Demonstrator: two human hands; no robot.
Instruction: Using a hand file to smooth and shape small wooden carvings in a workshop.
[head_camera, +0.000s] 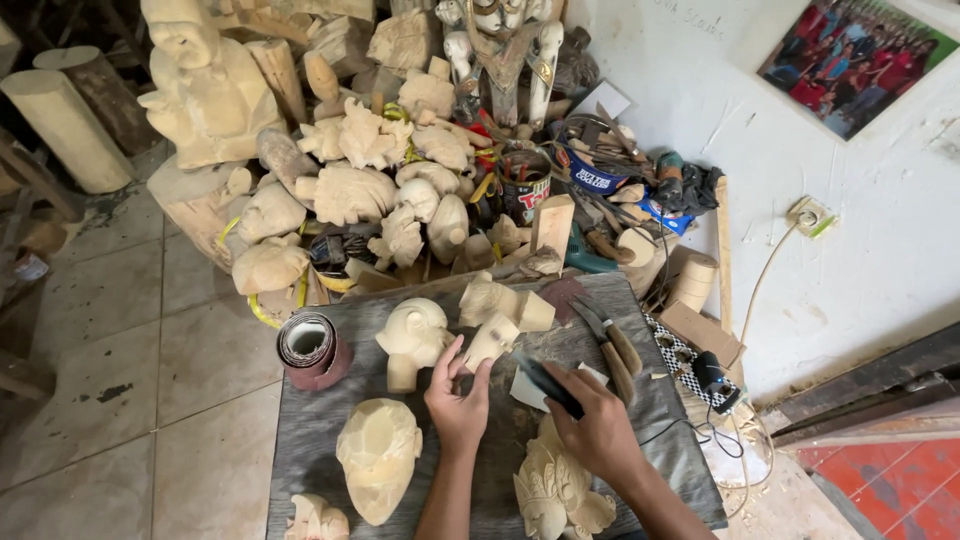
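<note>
My left hand (458, 405) is pinched on a small pale wood carving (492, 340), thumb on one side and fingers on the other, holding it upright on the grey work board (320, 420). My right hand (598, 432) is closed around a dark-handled tool (545, 383) whose tip points toward that carving; the working end blurs, so I think it is a brush or a blade but cannot say which.

Close around the carving stand a rounded head-shaped piece (413, 338) just to its left and another blocky carving (500, 301) just behind it. A roll of sandpaper (312, 348) sits upright near the board's left edge. A large smooth mask blank (378, 455) lies nearer me, left of my left forearm, and a finely cut mask (555, 490) lies partly beneath my right wrist, so its upper part is covered. Two wooden-handled chisels (612, 350) lie on the board to the right, beside a scrap of white paper (528, 392) that the tool crosses.

Beyond the board a heap of rough carvings (360, 185) crowds the floor, with tins and loose tools (600, 180) packed against the white wall (800, 220). A small carving (316, 520) at the bottom edge is cut off by the frame, as are both my forearms.
</note>
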